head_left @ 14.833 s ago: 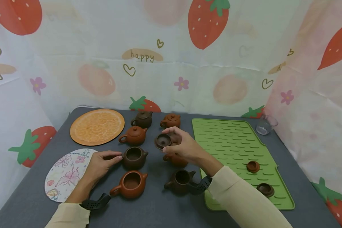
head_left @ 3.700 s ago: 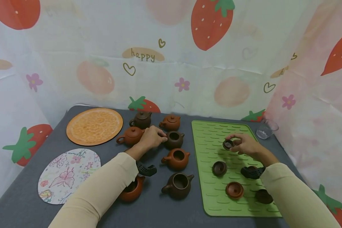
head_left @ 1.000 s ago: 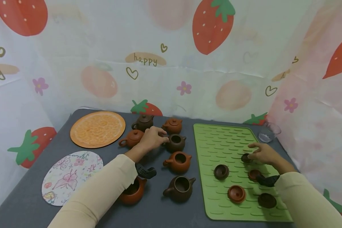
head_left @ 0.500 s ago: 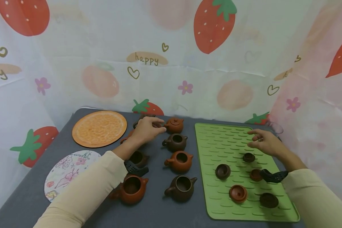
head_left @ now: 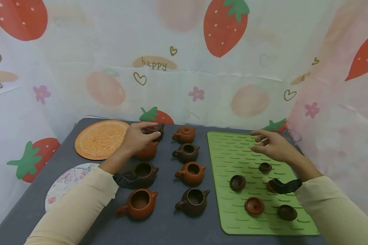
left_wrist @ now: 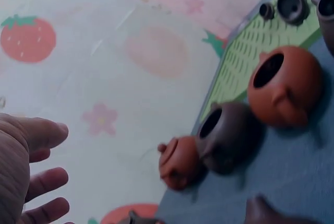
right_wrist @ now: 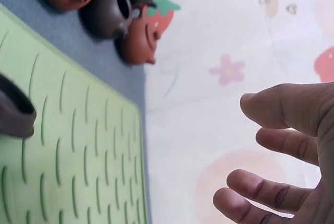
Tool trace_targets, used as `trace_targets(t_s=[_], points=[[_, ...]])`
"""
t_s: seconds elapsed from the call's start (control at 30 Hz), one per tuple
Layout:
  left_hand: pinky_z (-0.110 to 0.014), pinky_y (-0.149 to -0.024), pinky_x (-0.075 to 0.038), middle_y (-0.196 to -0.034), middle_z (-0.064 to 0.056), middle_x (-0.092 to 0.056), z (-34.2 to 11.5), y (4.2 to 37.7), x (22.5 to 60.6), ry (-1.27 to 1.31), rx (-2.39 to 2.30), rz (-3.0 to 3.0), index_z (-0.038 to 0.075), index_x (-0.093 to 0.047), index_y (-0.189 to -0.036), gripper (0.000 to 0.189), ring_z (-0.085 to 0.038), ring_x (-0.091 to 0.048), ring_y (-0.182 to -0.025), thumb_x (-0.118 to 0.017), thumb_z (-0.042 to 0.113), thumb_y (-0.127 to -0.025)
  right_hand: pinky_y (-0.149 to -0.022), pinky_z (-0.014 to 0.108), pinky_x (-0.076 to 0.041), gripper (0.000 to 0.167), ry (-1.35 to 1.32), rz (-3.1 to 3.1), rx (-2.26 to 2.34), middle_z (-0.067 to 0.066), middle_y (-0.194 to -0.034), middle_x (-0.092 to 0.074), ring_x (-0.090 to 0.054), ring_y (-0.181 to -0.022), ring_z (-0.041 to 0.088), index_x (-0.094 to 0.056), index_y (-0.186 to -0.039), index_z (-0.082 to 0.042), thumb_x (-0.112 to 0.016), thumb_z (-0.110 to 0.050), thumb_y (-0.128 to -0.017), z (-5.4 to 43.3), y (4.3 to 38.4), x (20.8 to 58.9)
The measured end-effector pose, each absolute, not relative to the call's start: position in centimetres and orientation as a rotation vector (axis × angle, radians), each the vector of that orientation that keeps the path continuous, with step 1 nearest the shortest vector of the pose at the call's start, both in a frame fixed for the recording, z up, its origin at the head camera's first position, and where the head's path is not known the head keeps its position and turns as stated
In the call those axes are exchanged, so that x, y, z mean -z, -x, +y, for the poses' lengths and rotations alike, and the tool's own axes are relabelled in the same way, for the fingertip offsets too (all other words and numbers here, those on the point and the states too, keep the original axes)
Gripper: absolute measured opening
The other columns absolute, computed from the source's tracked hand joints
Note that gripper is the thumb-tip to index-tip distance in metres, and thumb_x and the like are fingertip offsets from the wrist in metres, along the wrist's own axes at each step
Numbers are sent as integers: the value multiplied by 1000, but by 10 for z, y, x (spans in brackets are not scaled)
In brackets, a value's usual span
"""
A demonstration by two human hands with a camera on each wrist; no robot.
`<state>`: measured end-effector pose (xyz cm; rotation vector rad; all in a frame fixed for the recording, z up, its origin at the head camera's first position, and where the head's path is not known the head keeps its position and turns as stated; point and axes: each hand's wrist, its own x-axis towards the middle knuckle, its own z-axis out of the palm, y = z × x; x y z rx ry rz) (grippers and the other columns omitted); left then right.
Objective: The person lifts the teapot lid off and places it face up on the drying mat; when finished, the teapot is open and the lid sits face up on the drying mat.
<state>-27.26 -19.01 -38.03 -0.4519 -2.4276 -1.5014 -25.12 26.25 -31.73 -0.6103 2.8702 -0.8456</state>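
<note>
My left hand (head_left: 135, 137) hangs with relaxed fingers over the back of the left teapot column, partly covering a dark lidded teapot (head_left: 158, 131) and a reddish lidded one (head_left: 148, 151). Nothing is in it; the left wrist view shows its fingers (left_wrist: 48, 182) apart from everything. My right hand (head_left: 271, 146), empty too, hovers above the green mat (head_left: 230, 149), fingers loosely bent. Just below it a small dark lid (head_left: 265, 167) lies on the mat. Nearer are a dark lid (head_left: 237, 183), a reddish lid (head_left: 254, 206), another dark lid (head_left: 287, 212) and a reddish one partly hidden by the wrist strap.
Lidless teapots are a dark one (head_left: 186, 153), a reddish one (head_left: 190, 173), a dark one (head_left: 193, 202), and on the left a dark (head_left: 143, 173) and a reddish one (head_left: 140, 204). A lidded reddish teapot (head_left: 184, 134), orange round mat (head_left: 99, 139), butterfly mat (head_left: 64, 183) and glass (head_left: 294, 135) stand around.
Lids have gone from the teapots onto the green mat. My right hand set the small dark lid down and rose; my left hand let go of the dark teapot's handle and drew back left.
</note>
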Motion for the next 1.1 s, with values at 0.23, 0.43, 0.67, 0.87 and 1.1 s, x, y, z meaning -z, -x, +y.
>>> trace_targets(t_s=[0.23, 0.43, 0.67, 0.87, 1.1], points=[[-45, -77, -48, -114, -20, -64, -219, 276, 400, 349, 1474, -2453, 1, -67, -121, 39, -35, -55, -103, -74, 21, -88, -76, 45, -51, 51, 654, 2857, 875, 17, -119, -55, -58, -102, 30, -51, -138, -9, -66, -28, -94, 247, 248, 308], [-38, -70, -49, -113, -20, -64, -236, 276, 420, 249, 1491, -2498, -2, -67, -120, 38, -33, -57, -99, -73, 21, -89, -75, 44, -50, 49, 707, 2846, 896, 14, -117, -55, -58, -100, 28, -52, -138, -10, -66, -28, -94, 236, 248, 300], [-35, -70, -55, -108, -23, -66, -250, 275, 440, 209, 1546, -2531, -8, -66, -117, 38, -33, -65, -93, -71, 19, -90, -76, 45, -50, 49, 743, 2820, 923, 14, -116, -55, -58, -100, 28, -52, -138, -10, -67, -24, -93, 222, 252, 294], [-28, -63, -54, -100, -23, -67, -257, 274, 453, 201, 1554, -2518, -9, -69, -109, 32, -29, -67, -82, -72, 16, -89, -76, 44, -49, 47, 799, 2796, 969, 14, -114, -56, -59, -98, 27, -53, -136, -8, -68, -20, -92, 202, 256, 294], [-20, -67, -48, -104, -18, -69, -260, 275, 469, 130, 1509, -2522, -4, -74, -102, 27, -22, -62, -92, -74, 19, -88, -74, 42, -49, 47, 846, 2736, 1035, 11, -112, -56, -59, -97, 25, -55, -135, -11, -69, -20, -91, 176, 266, 300]])
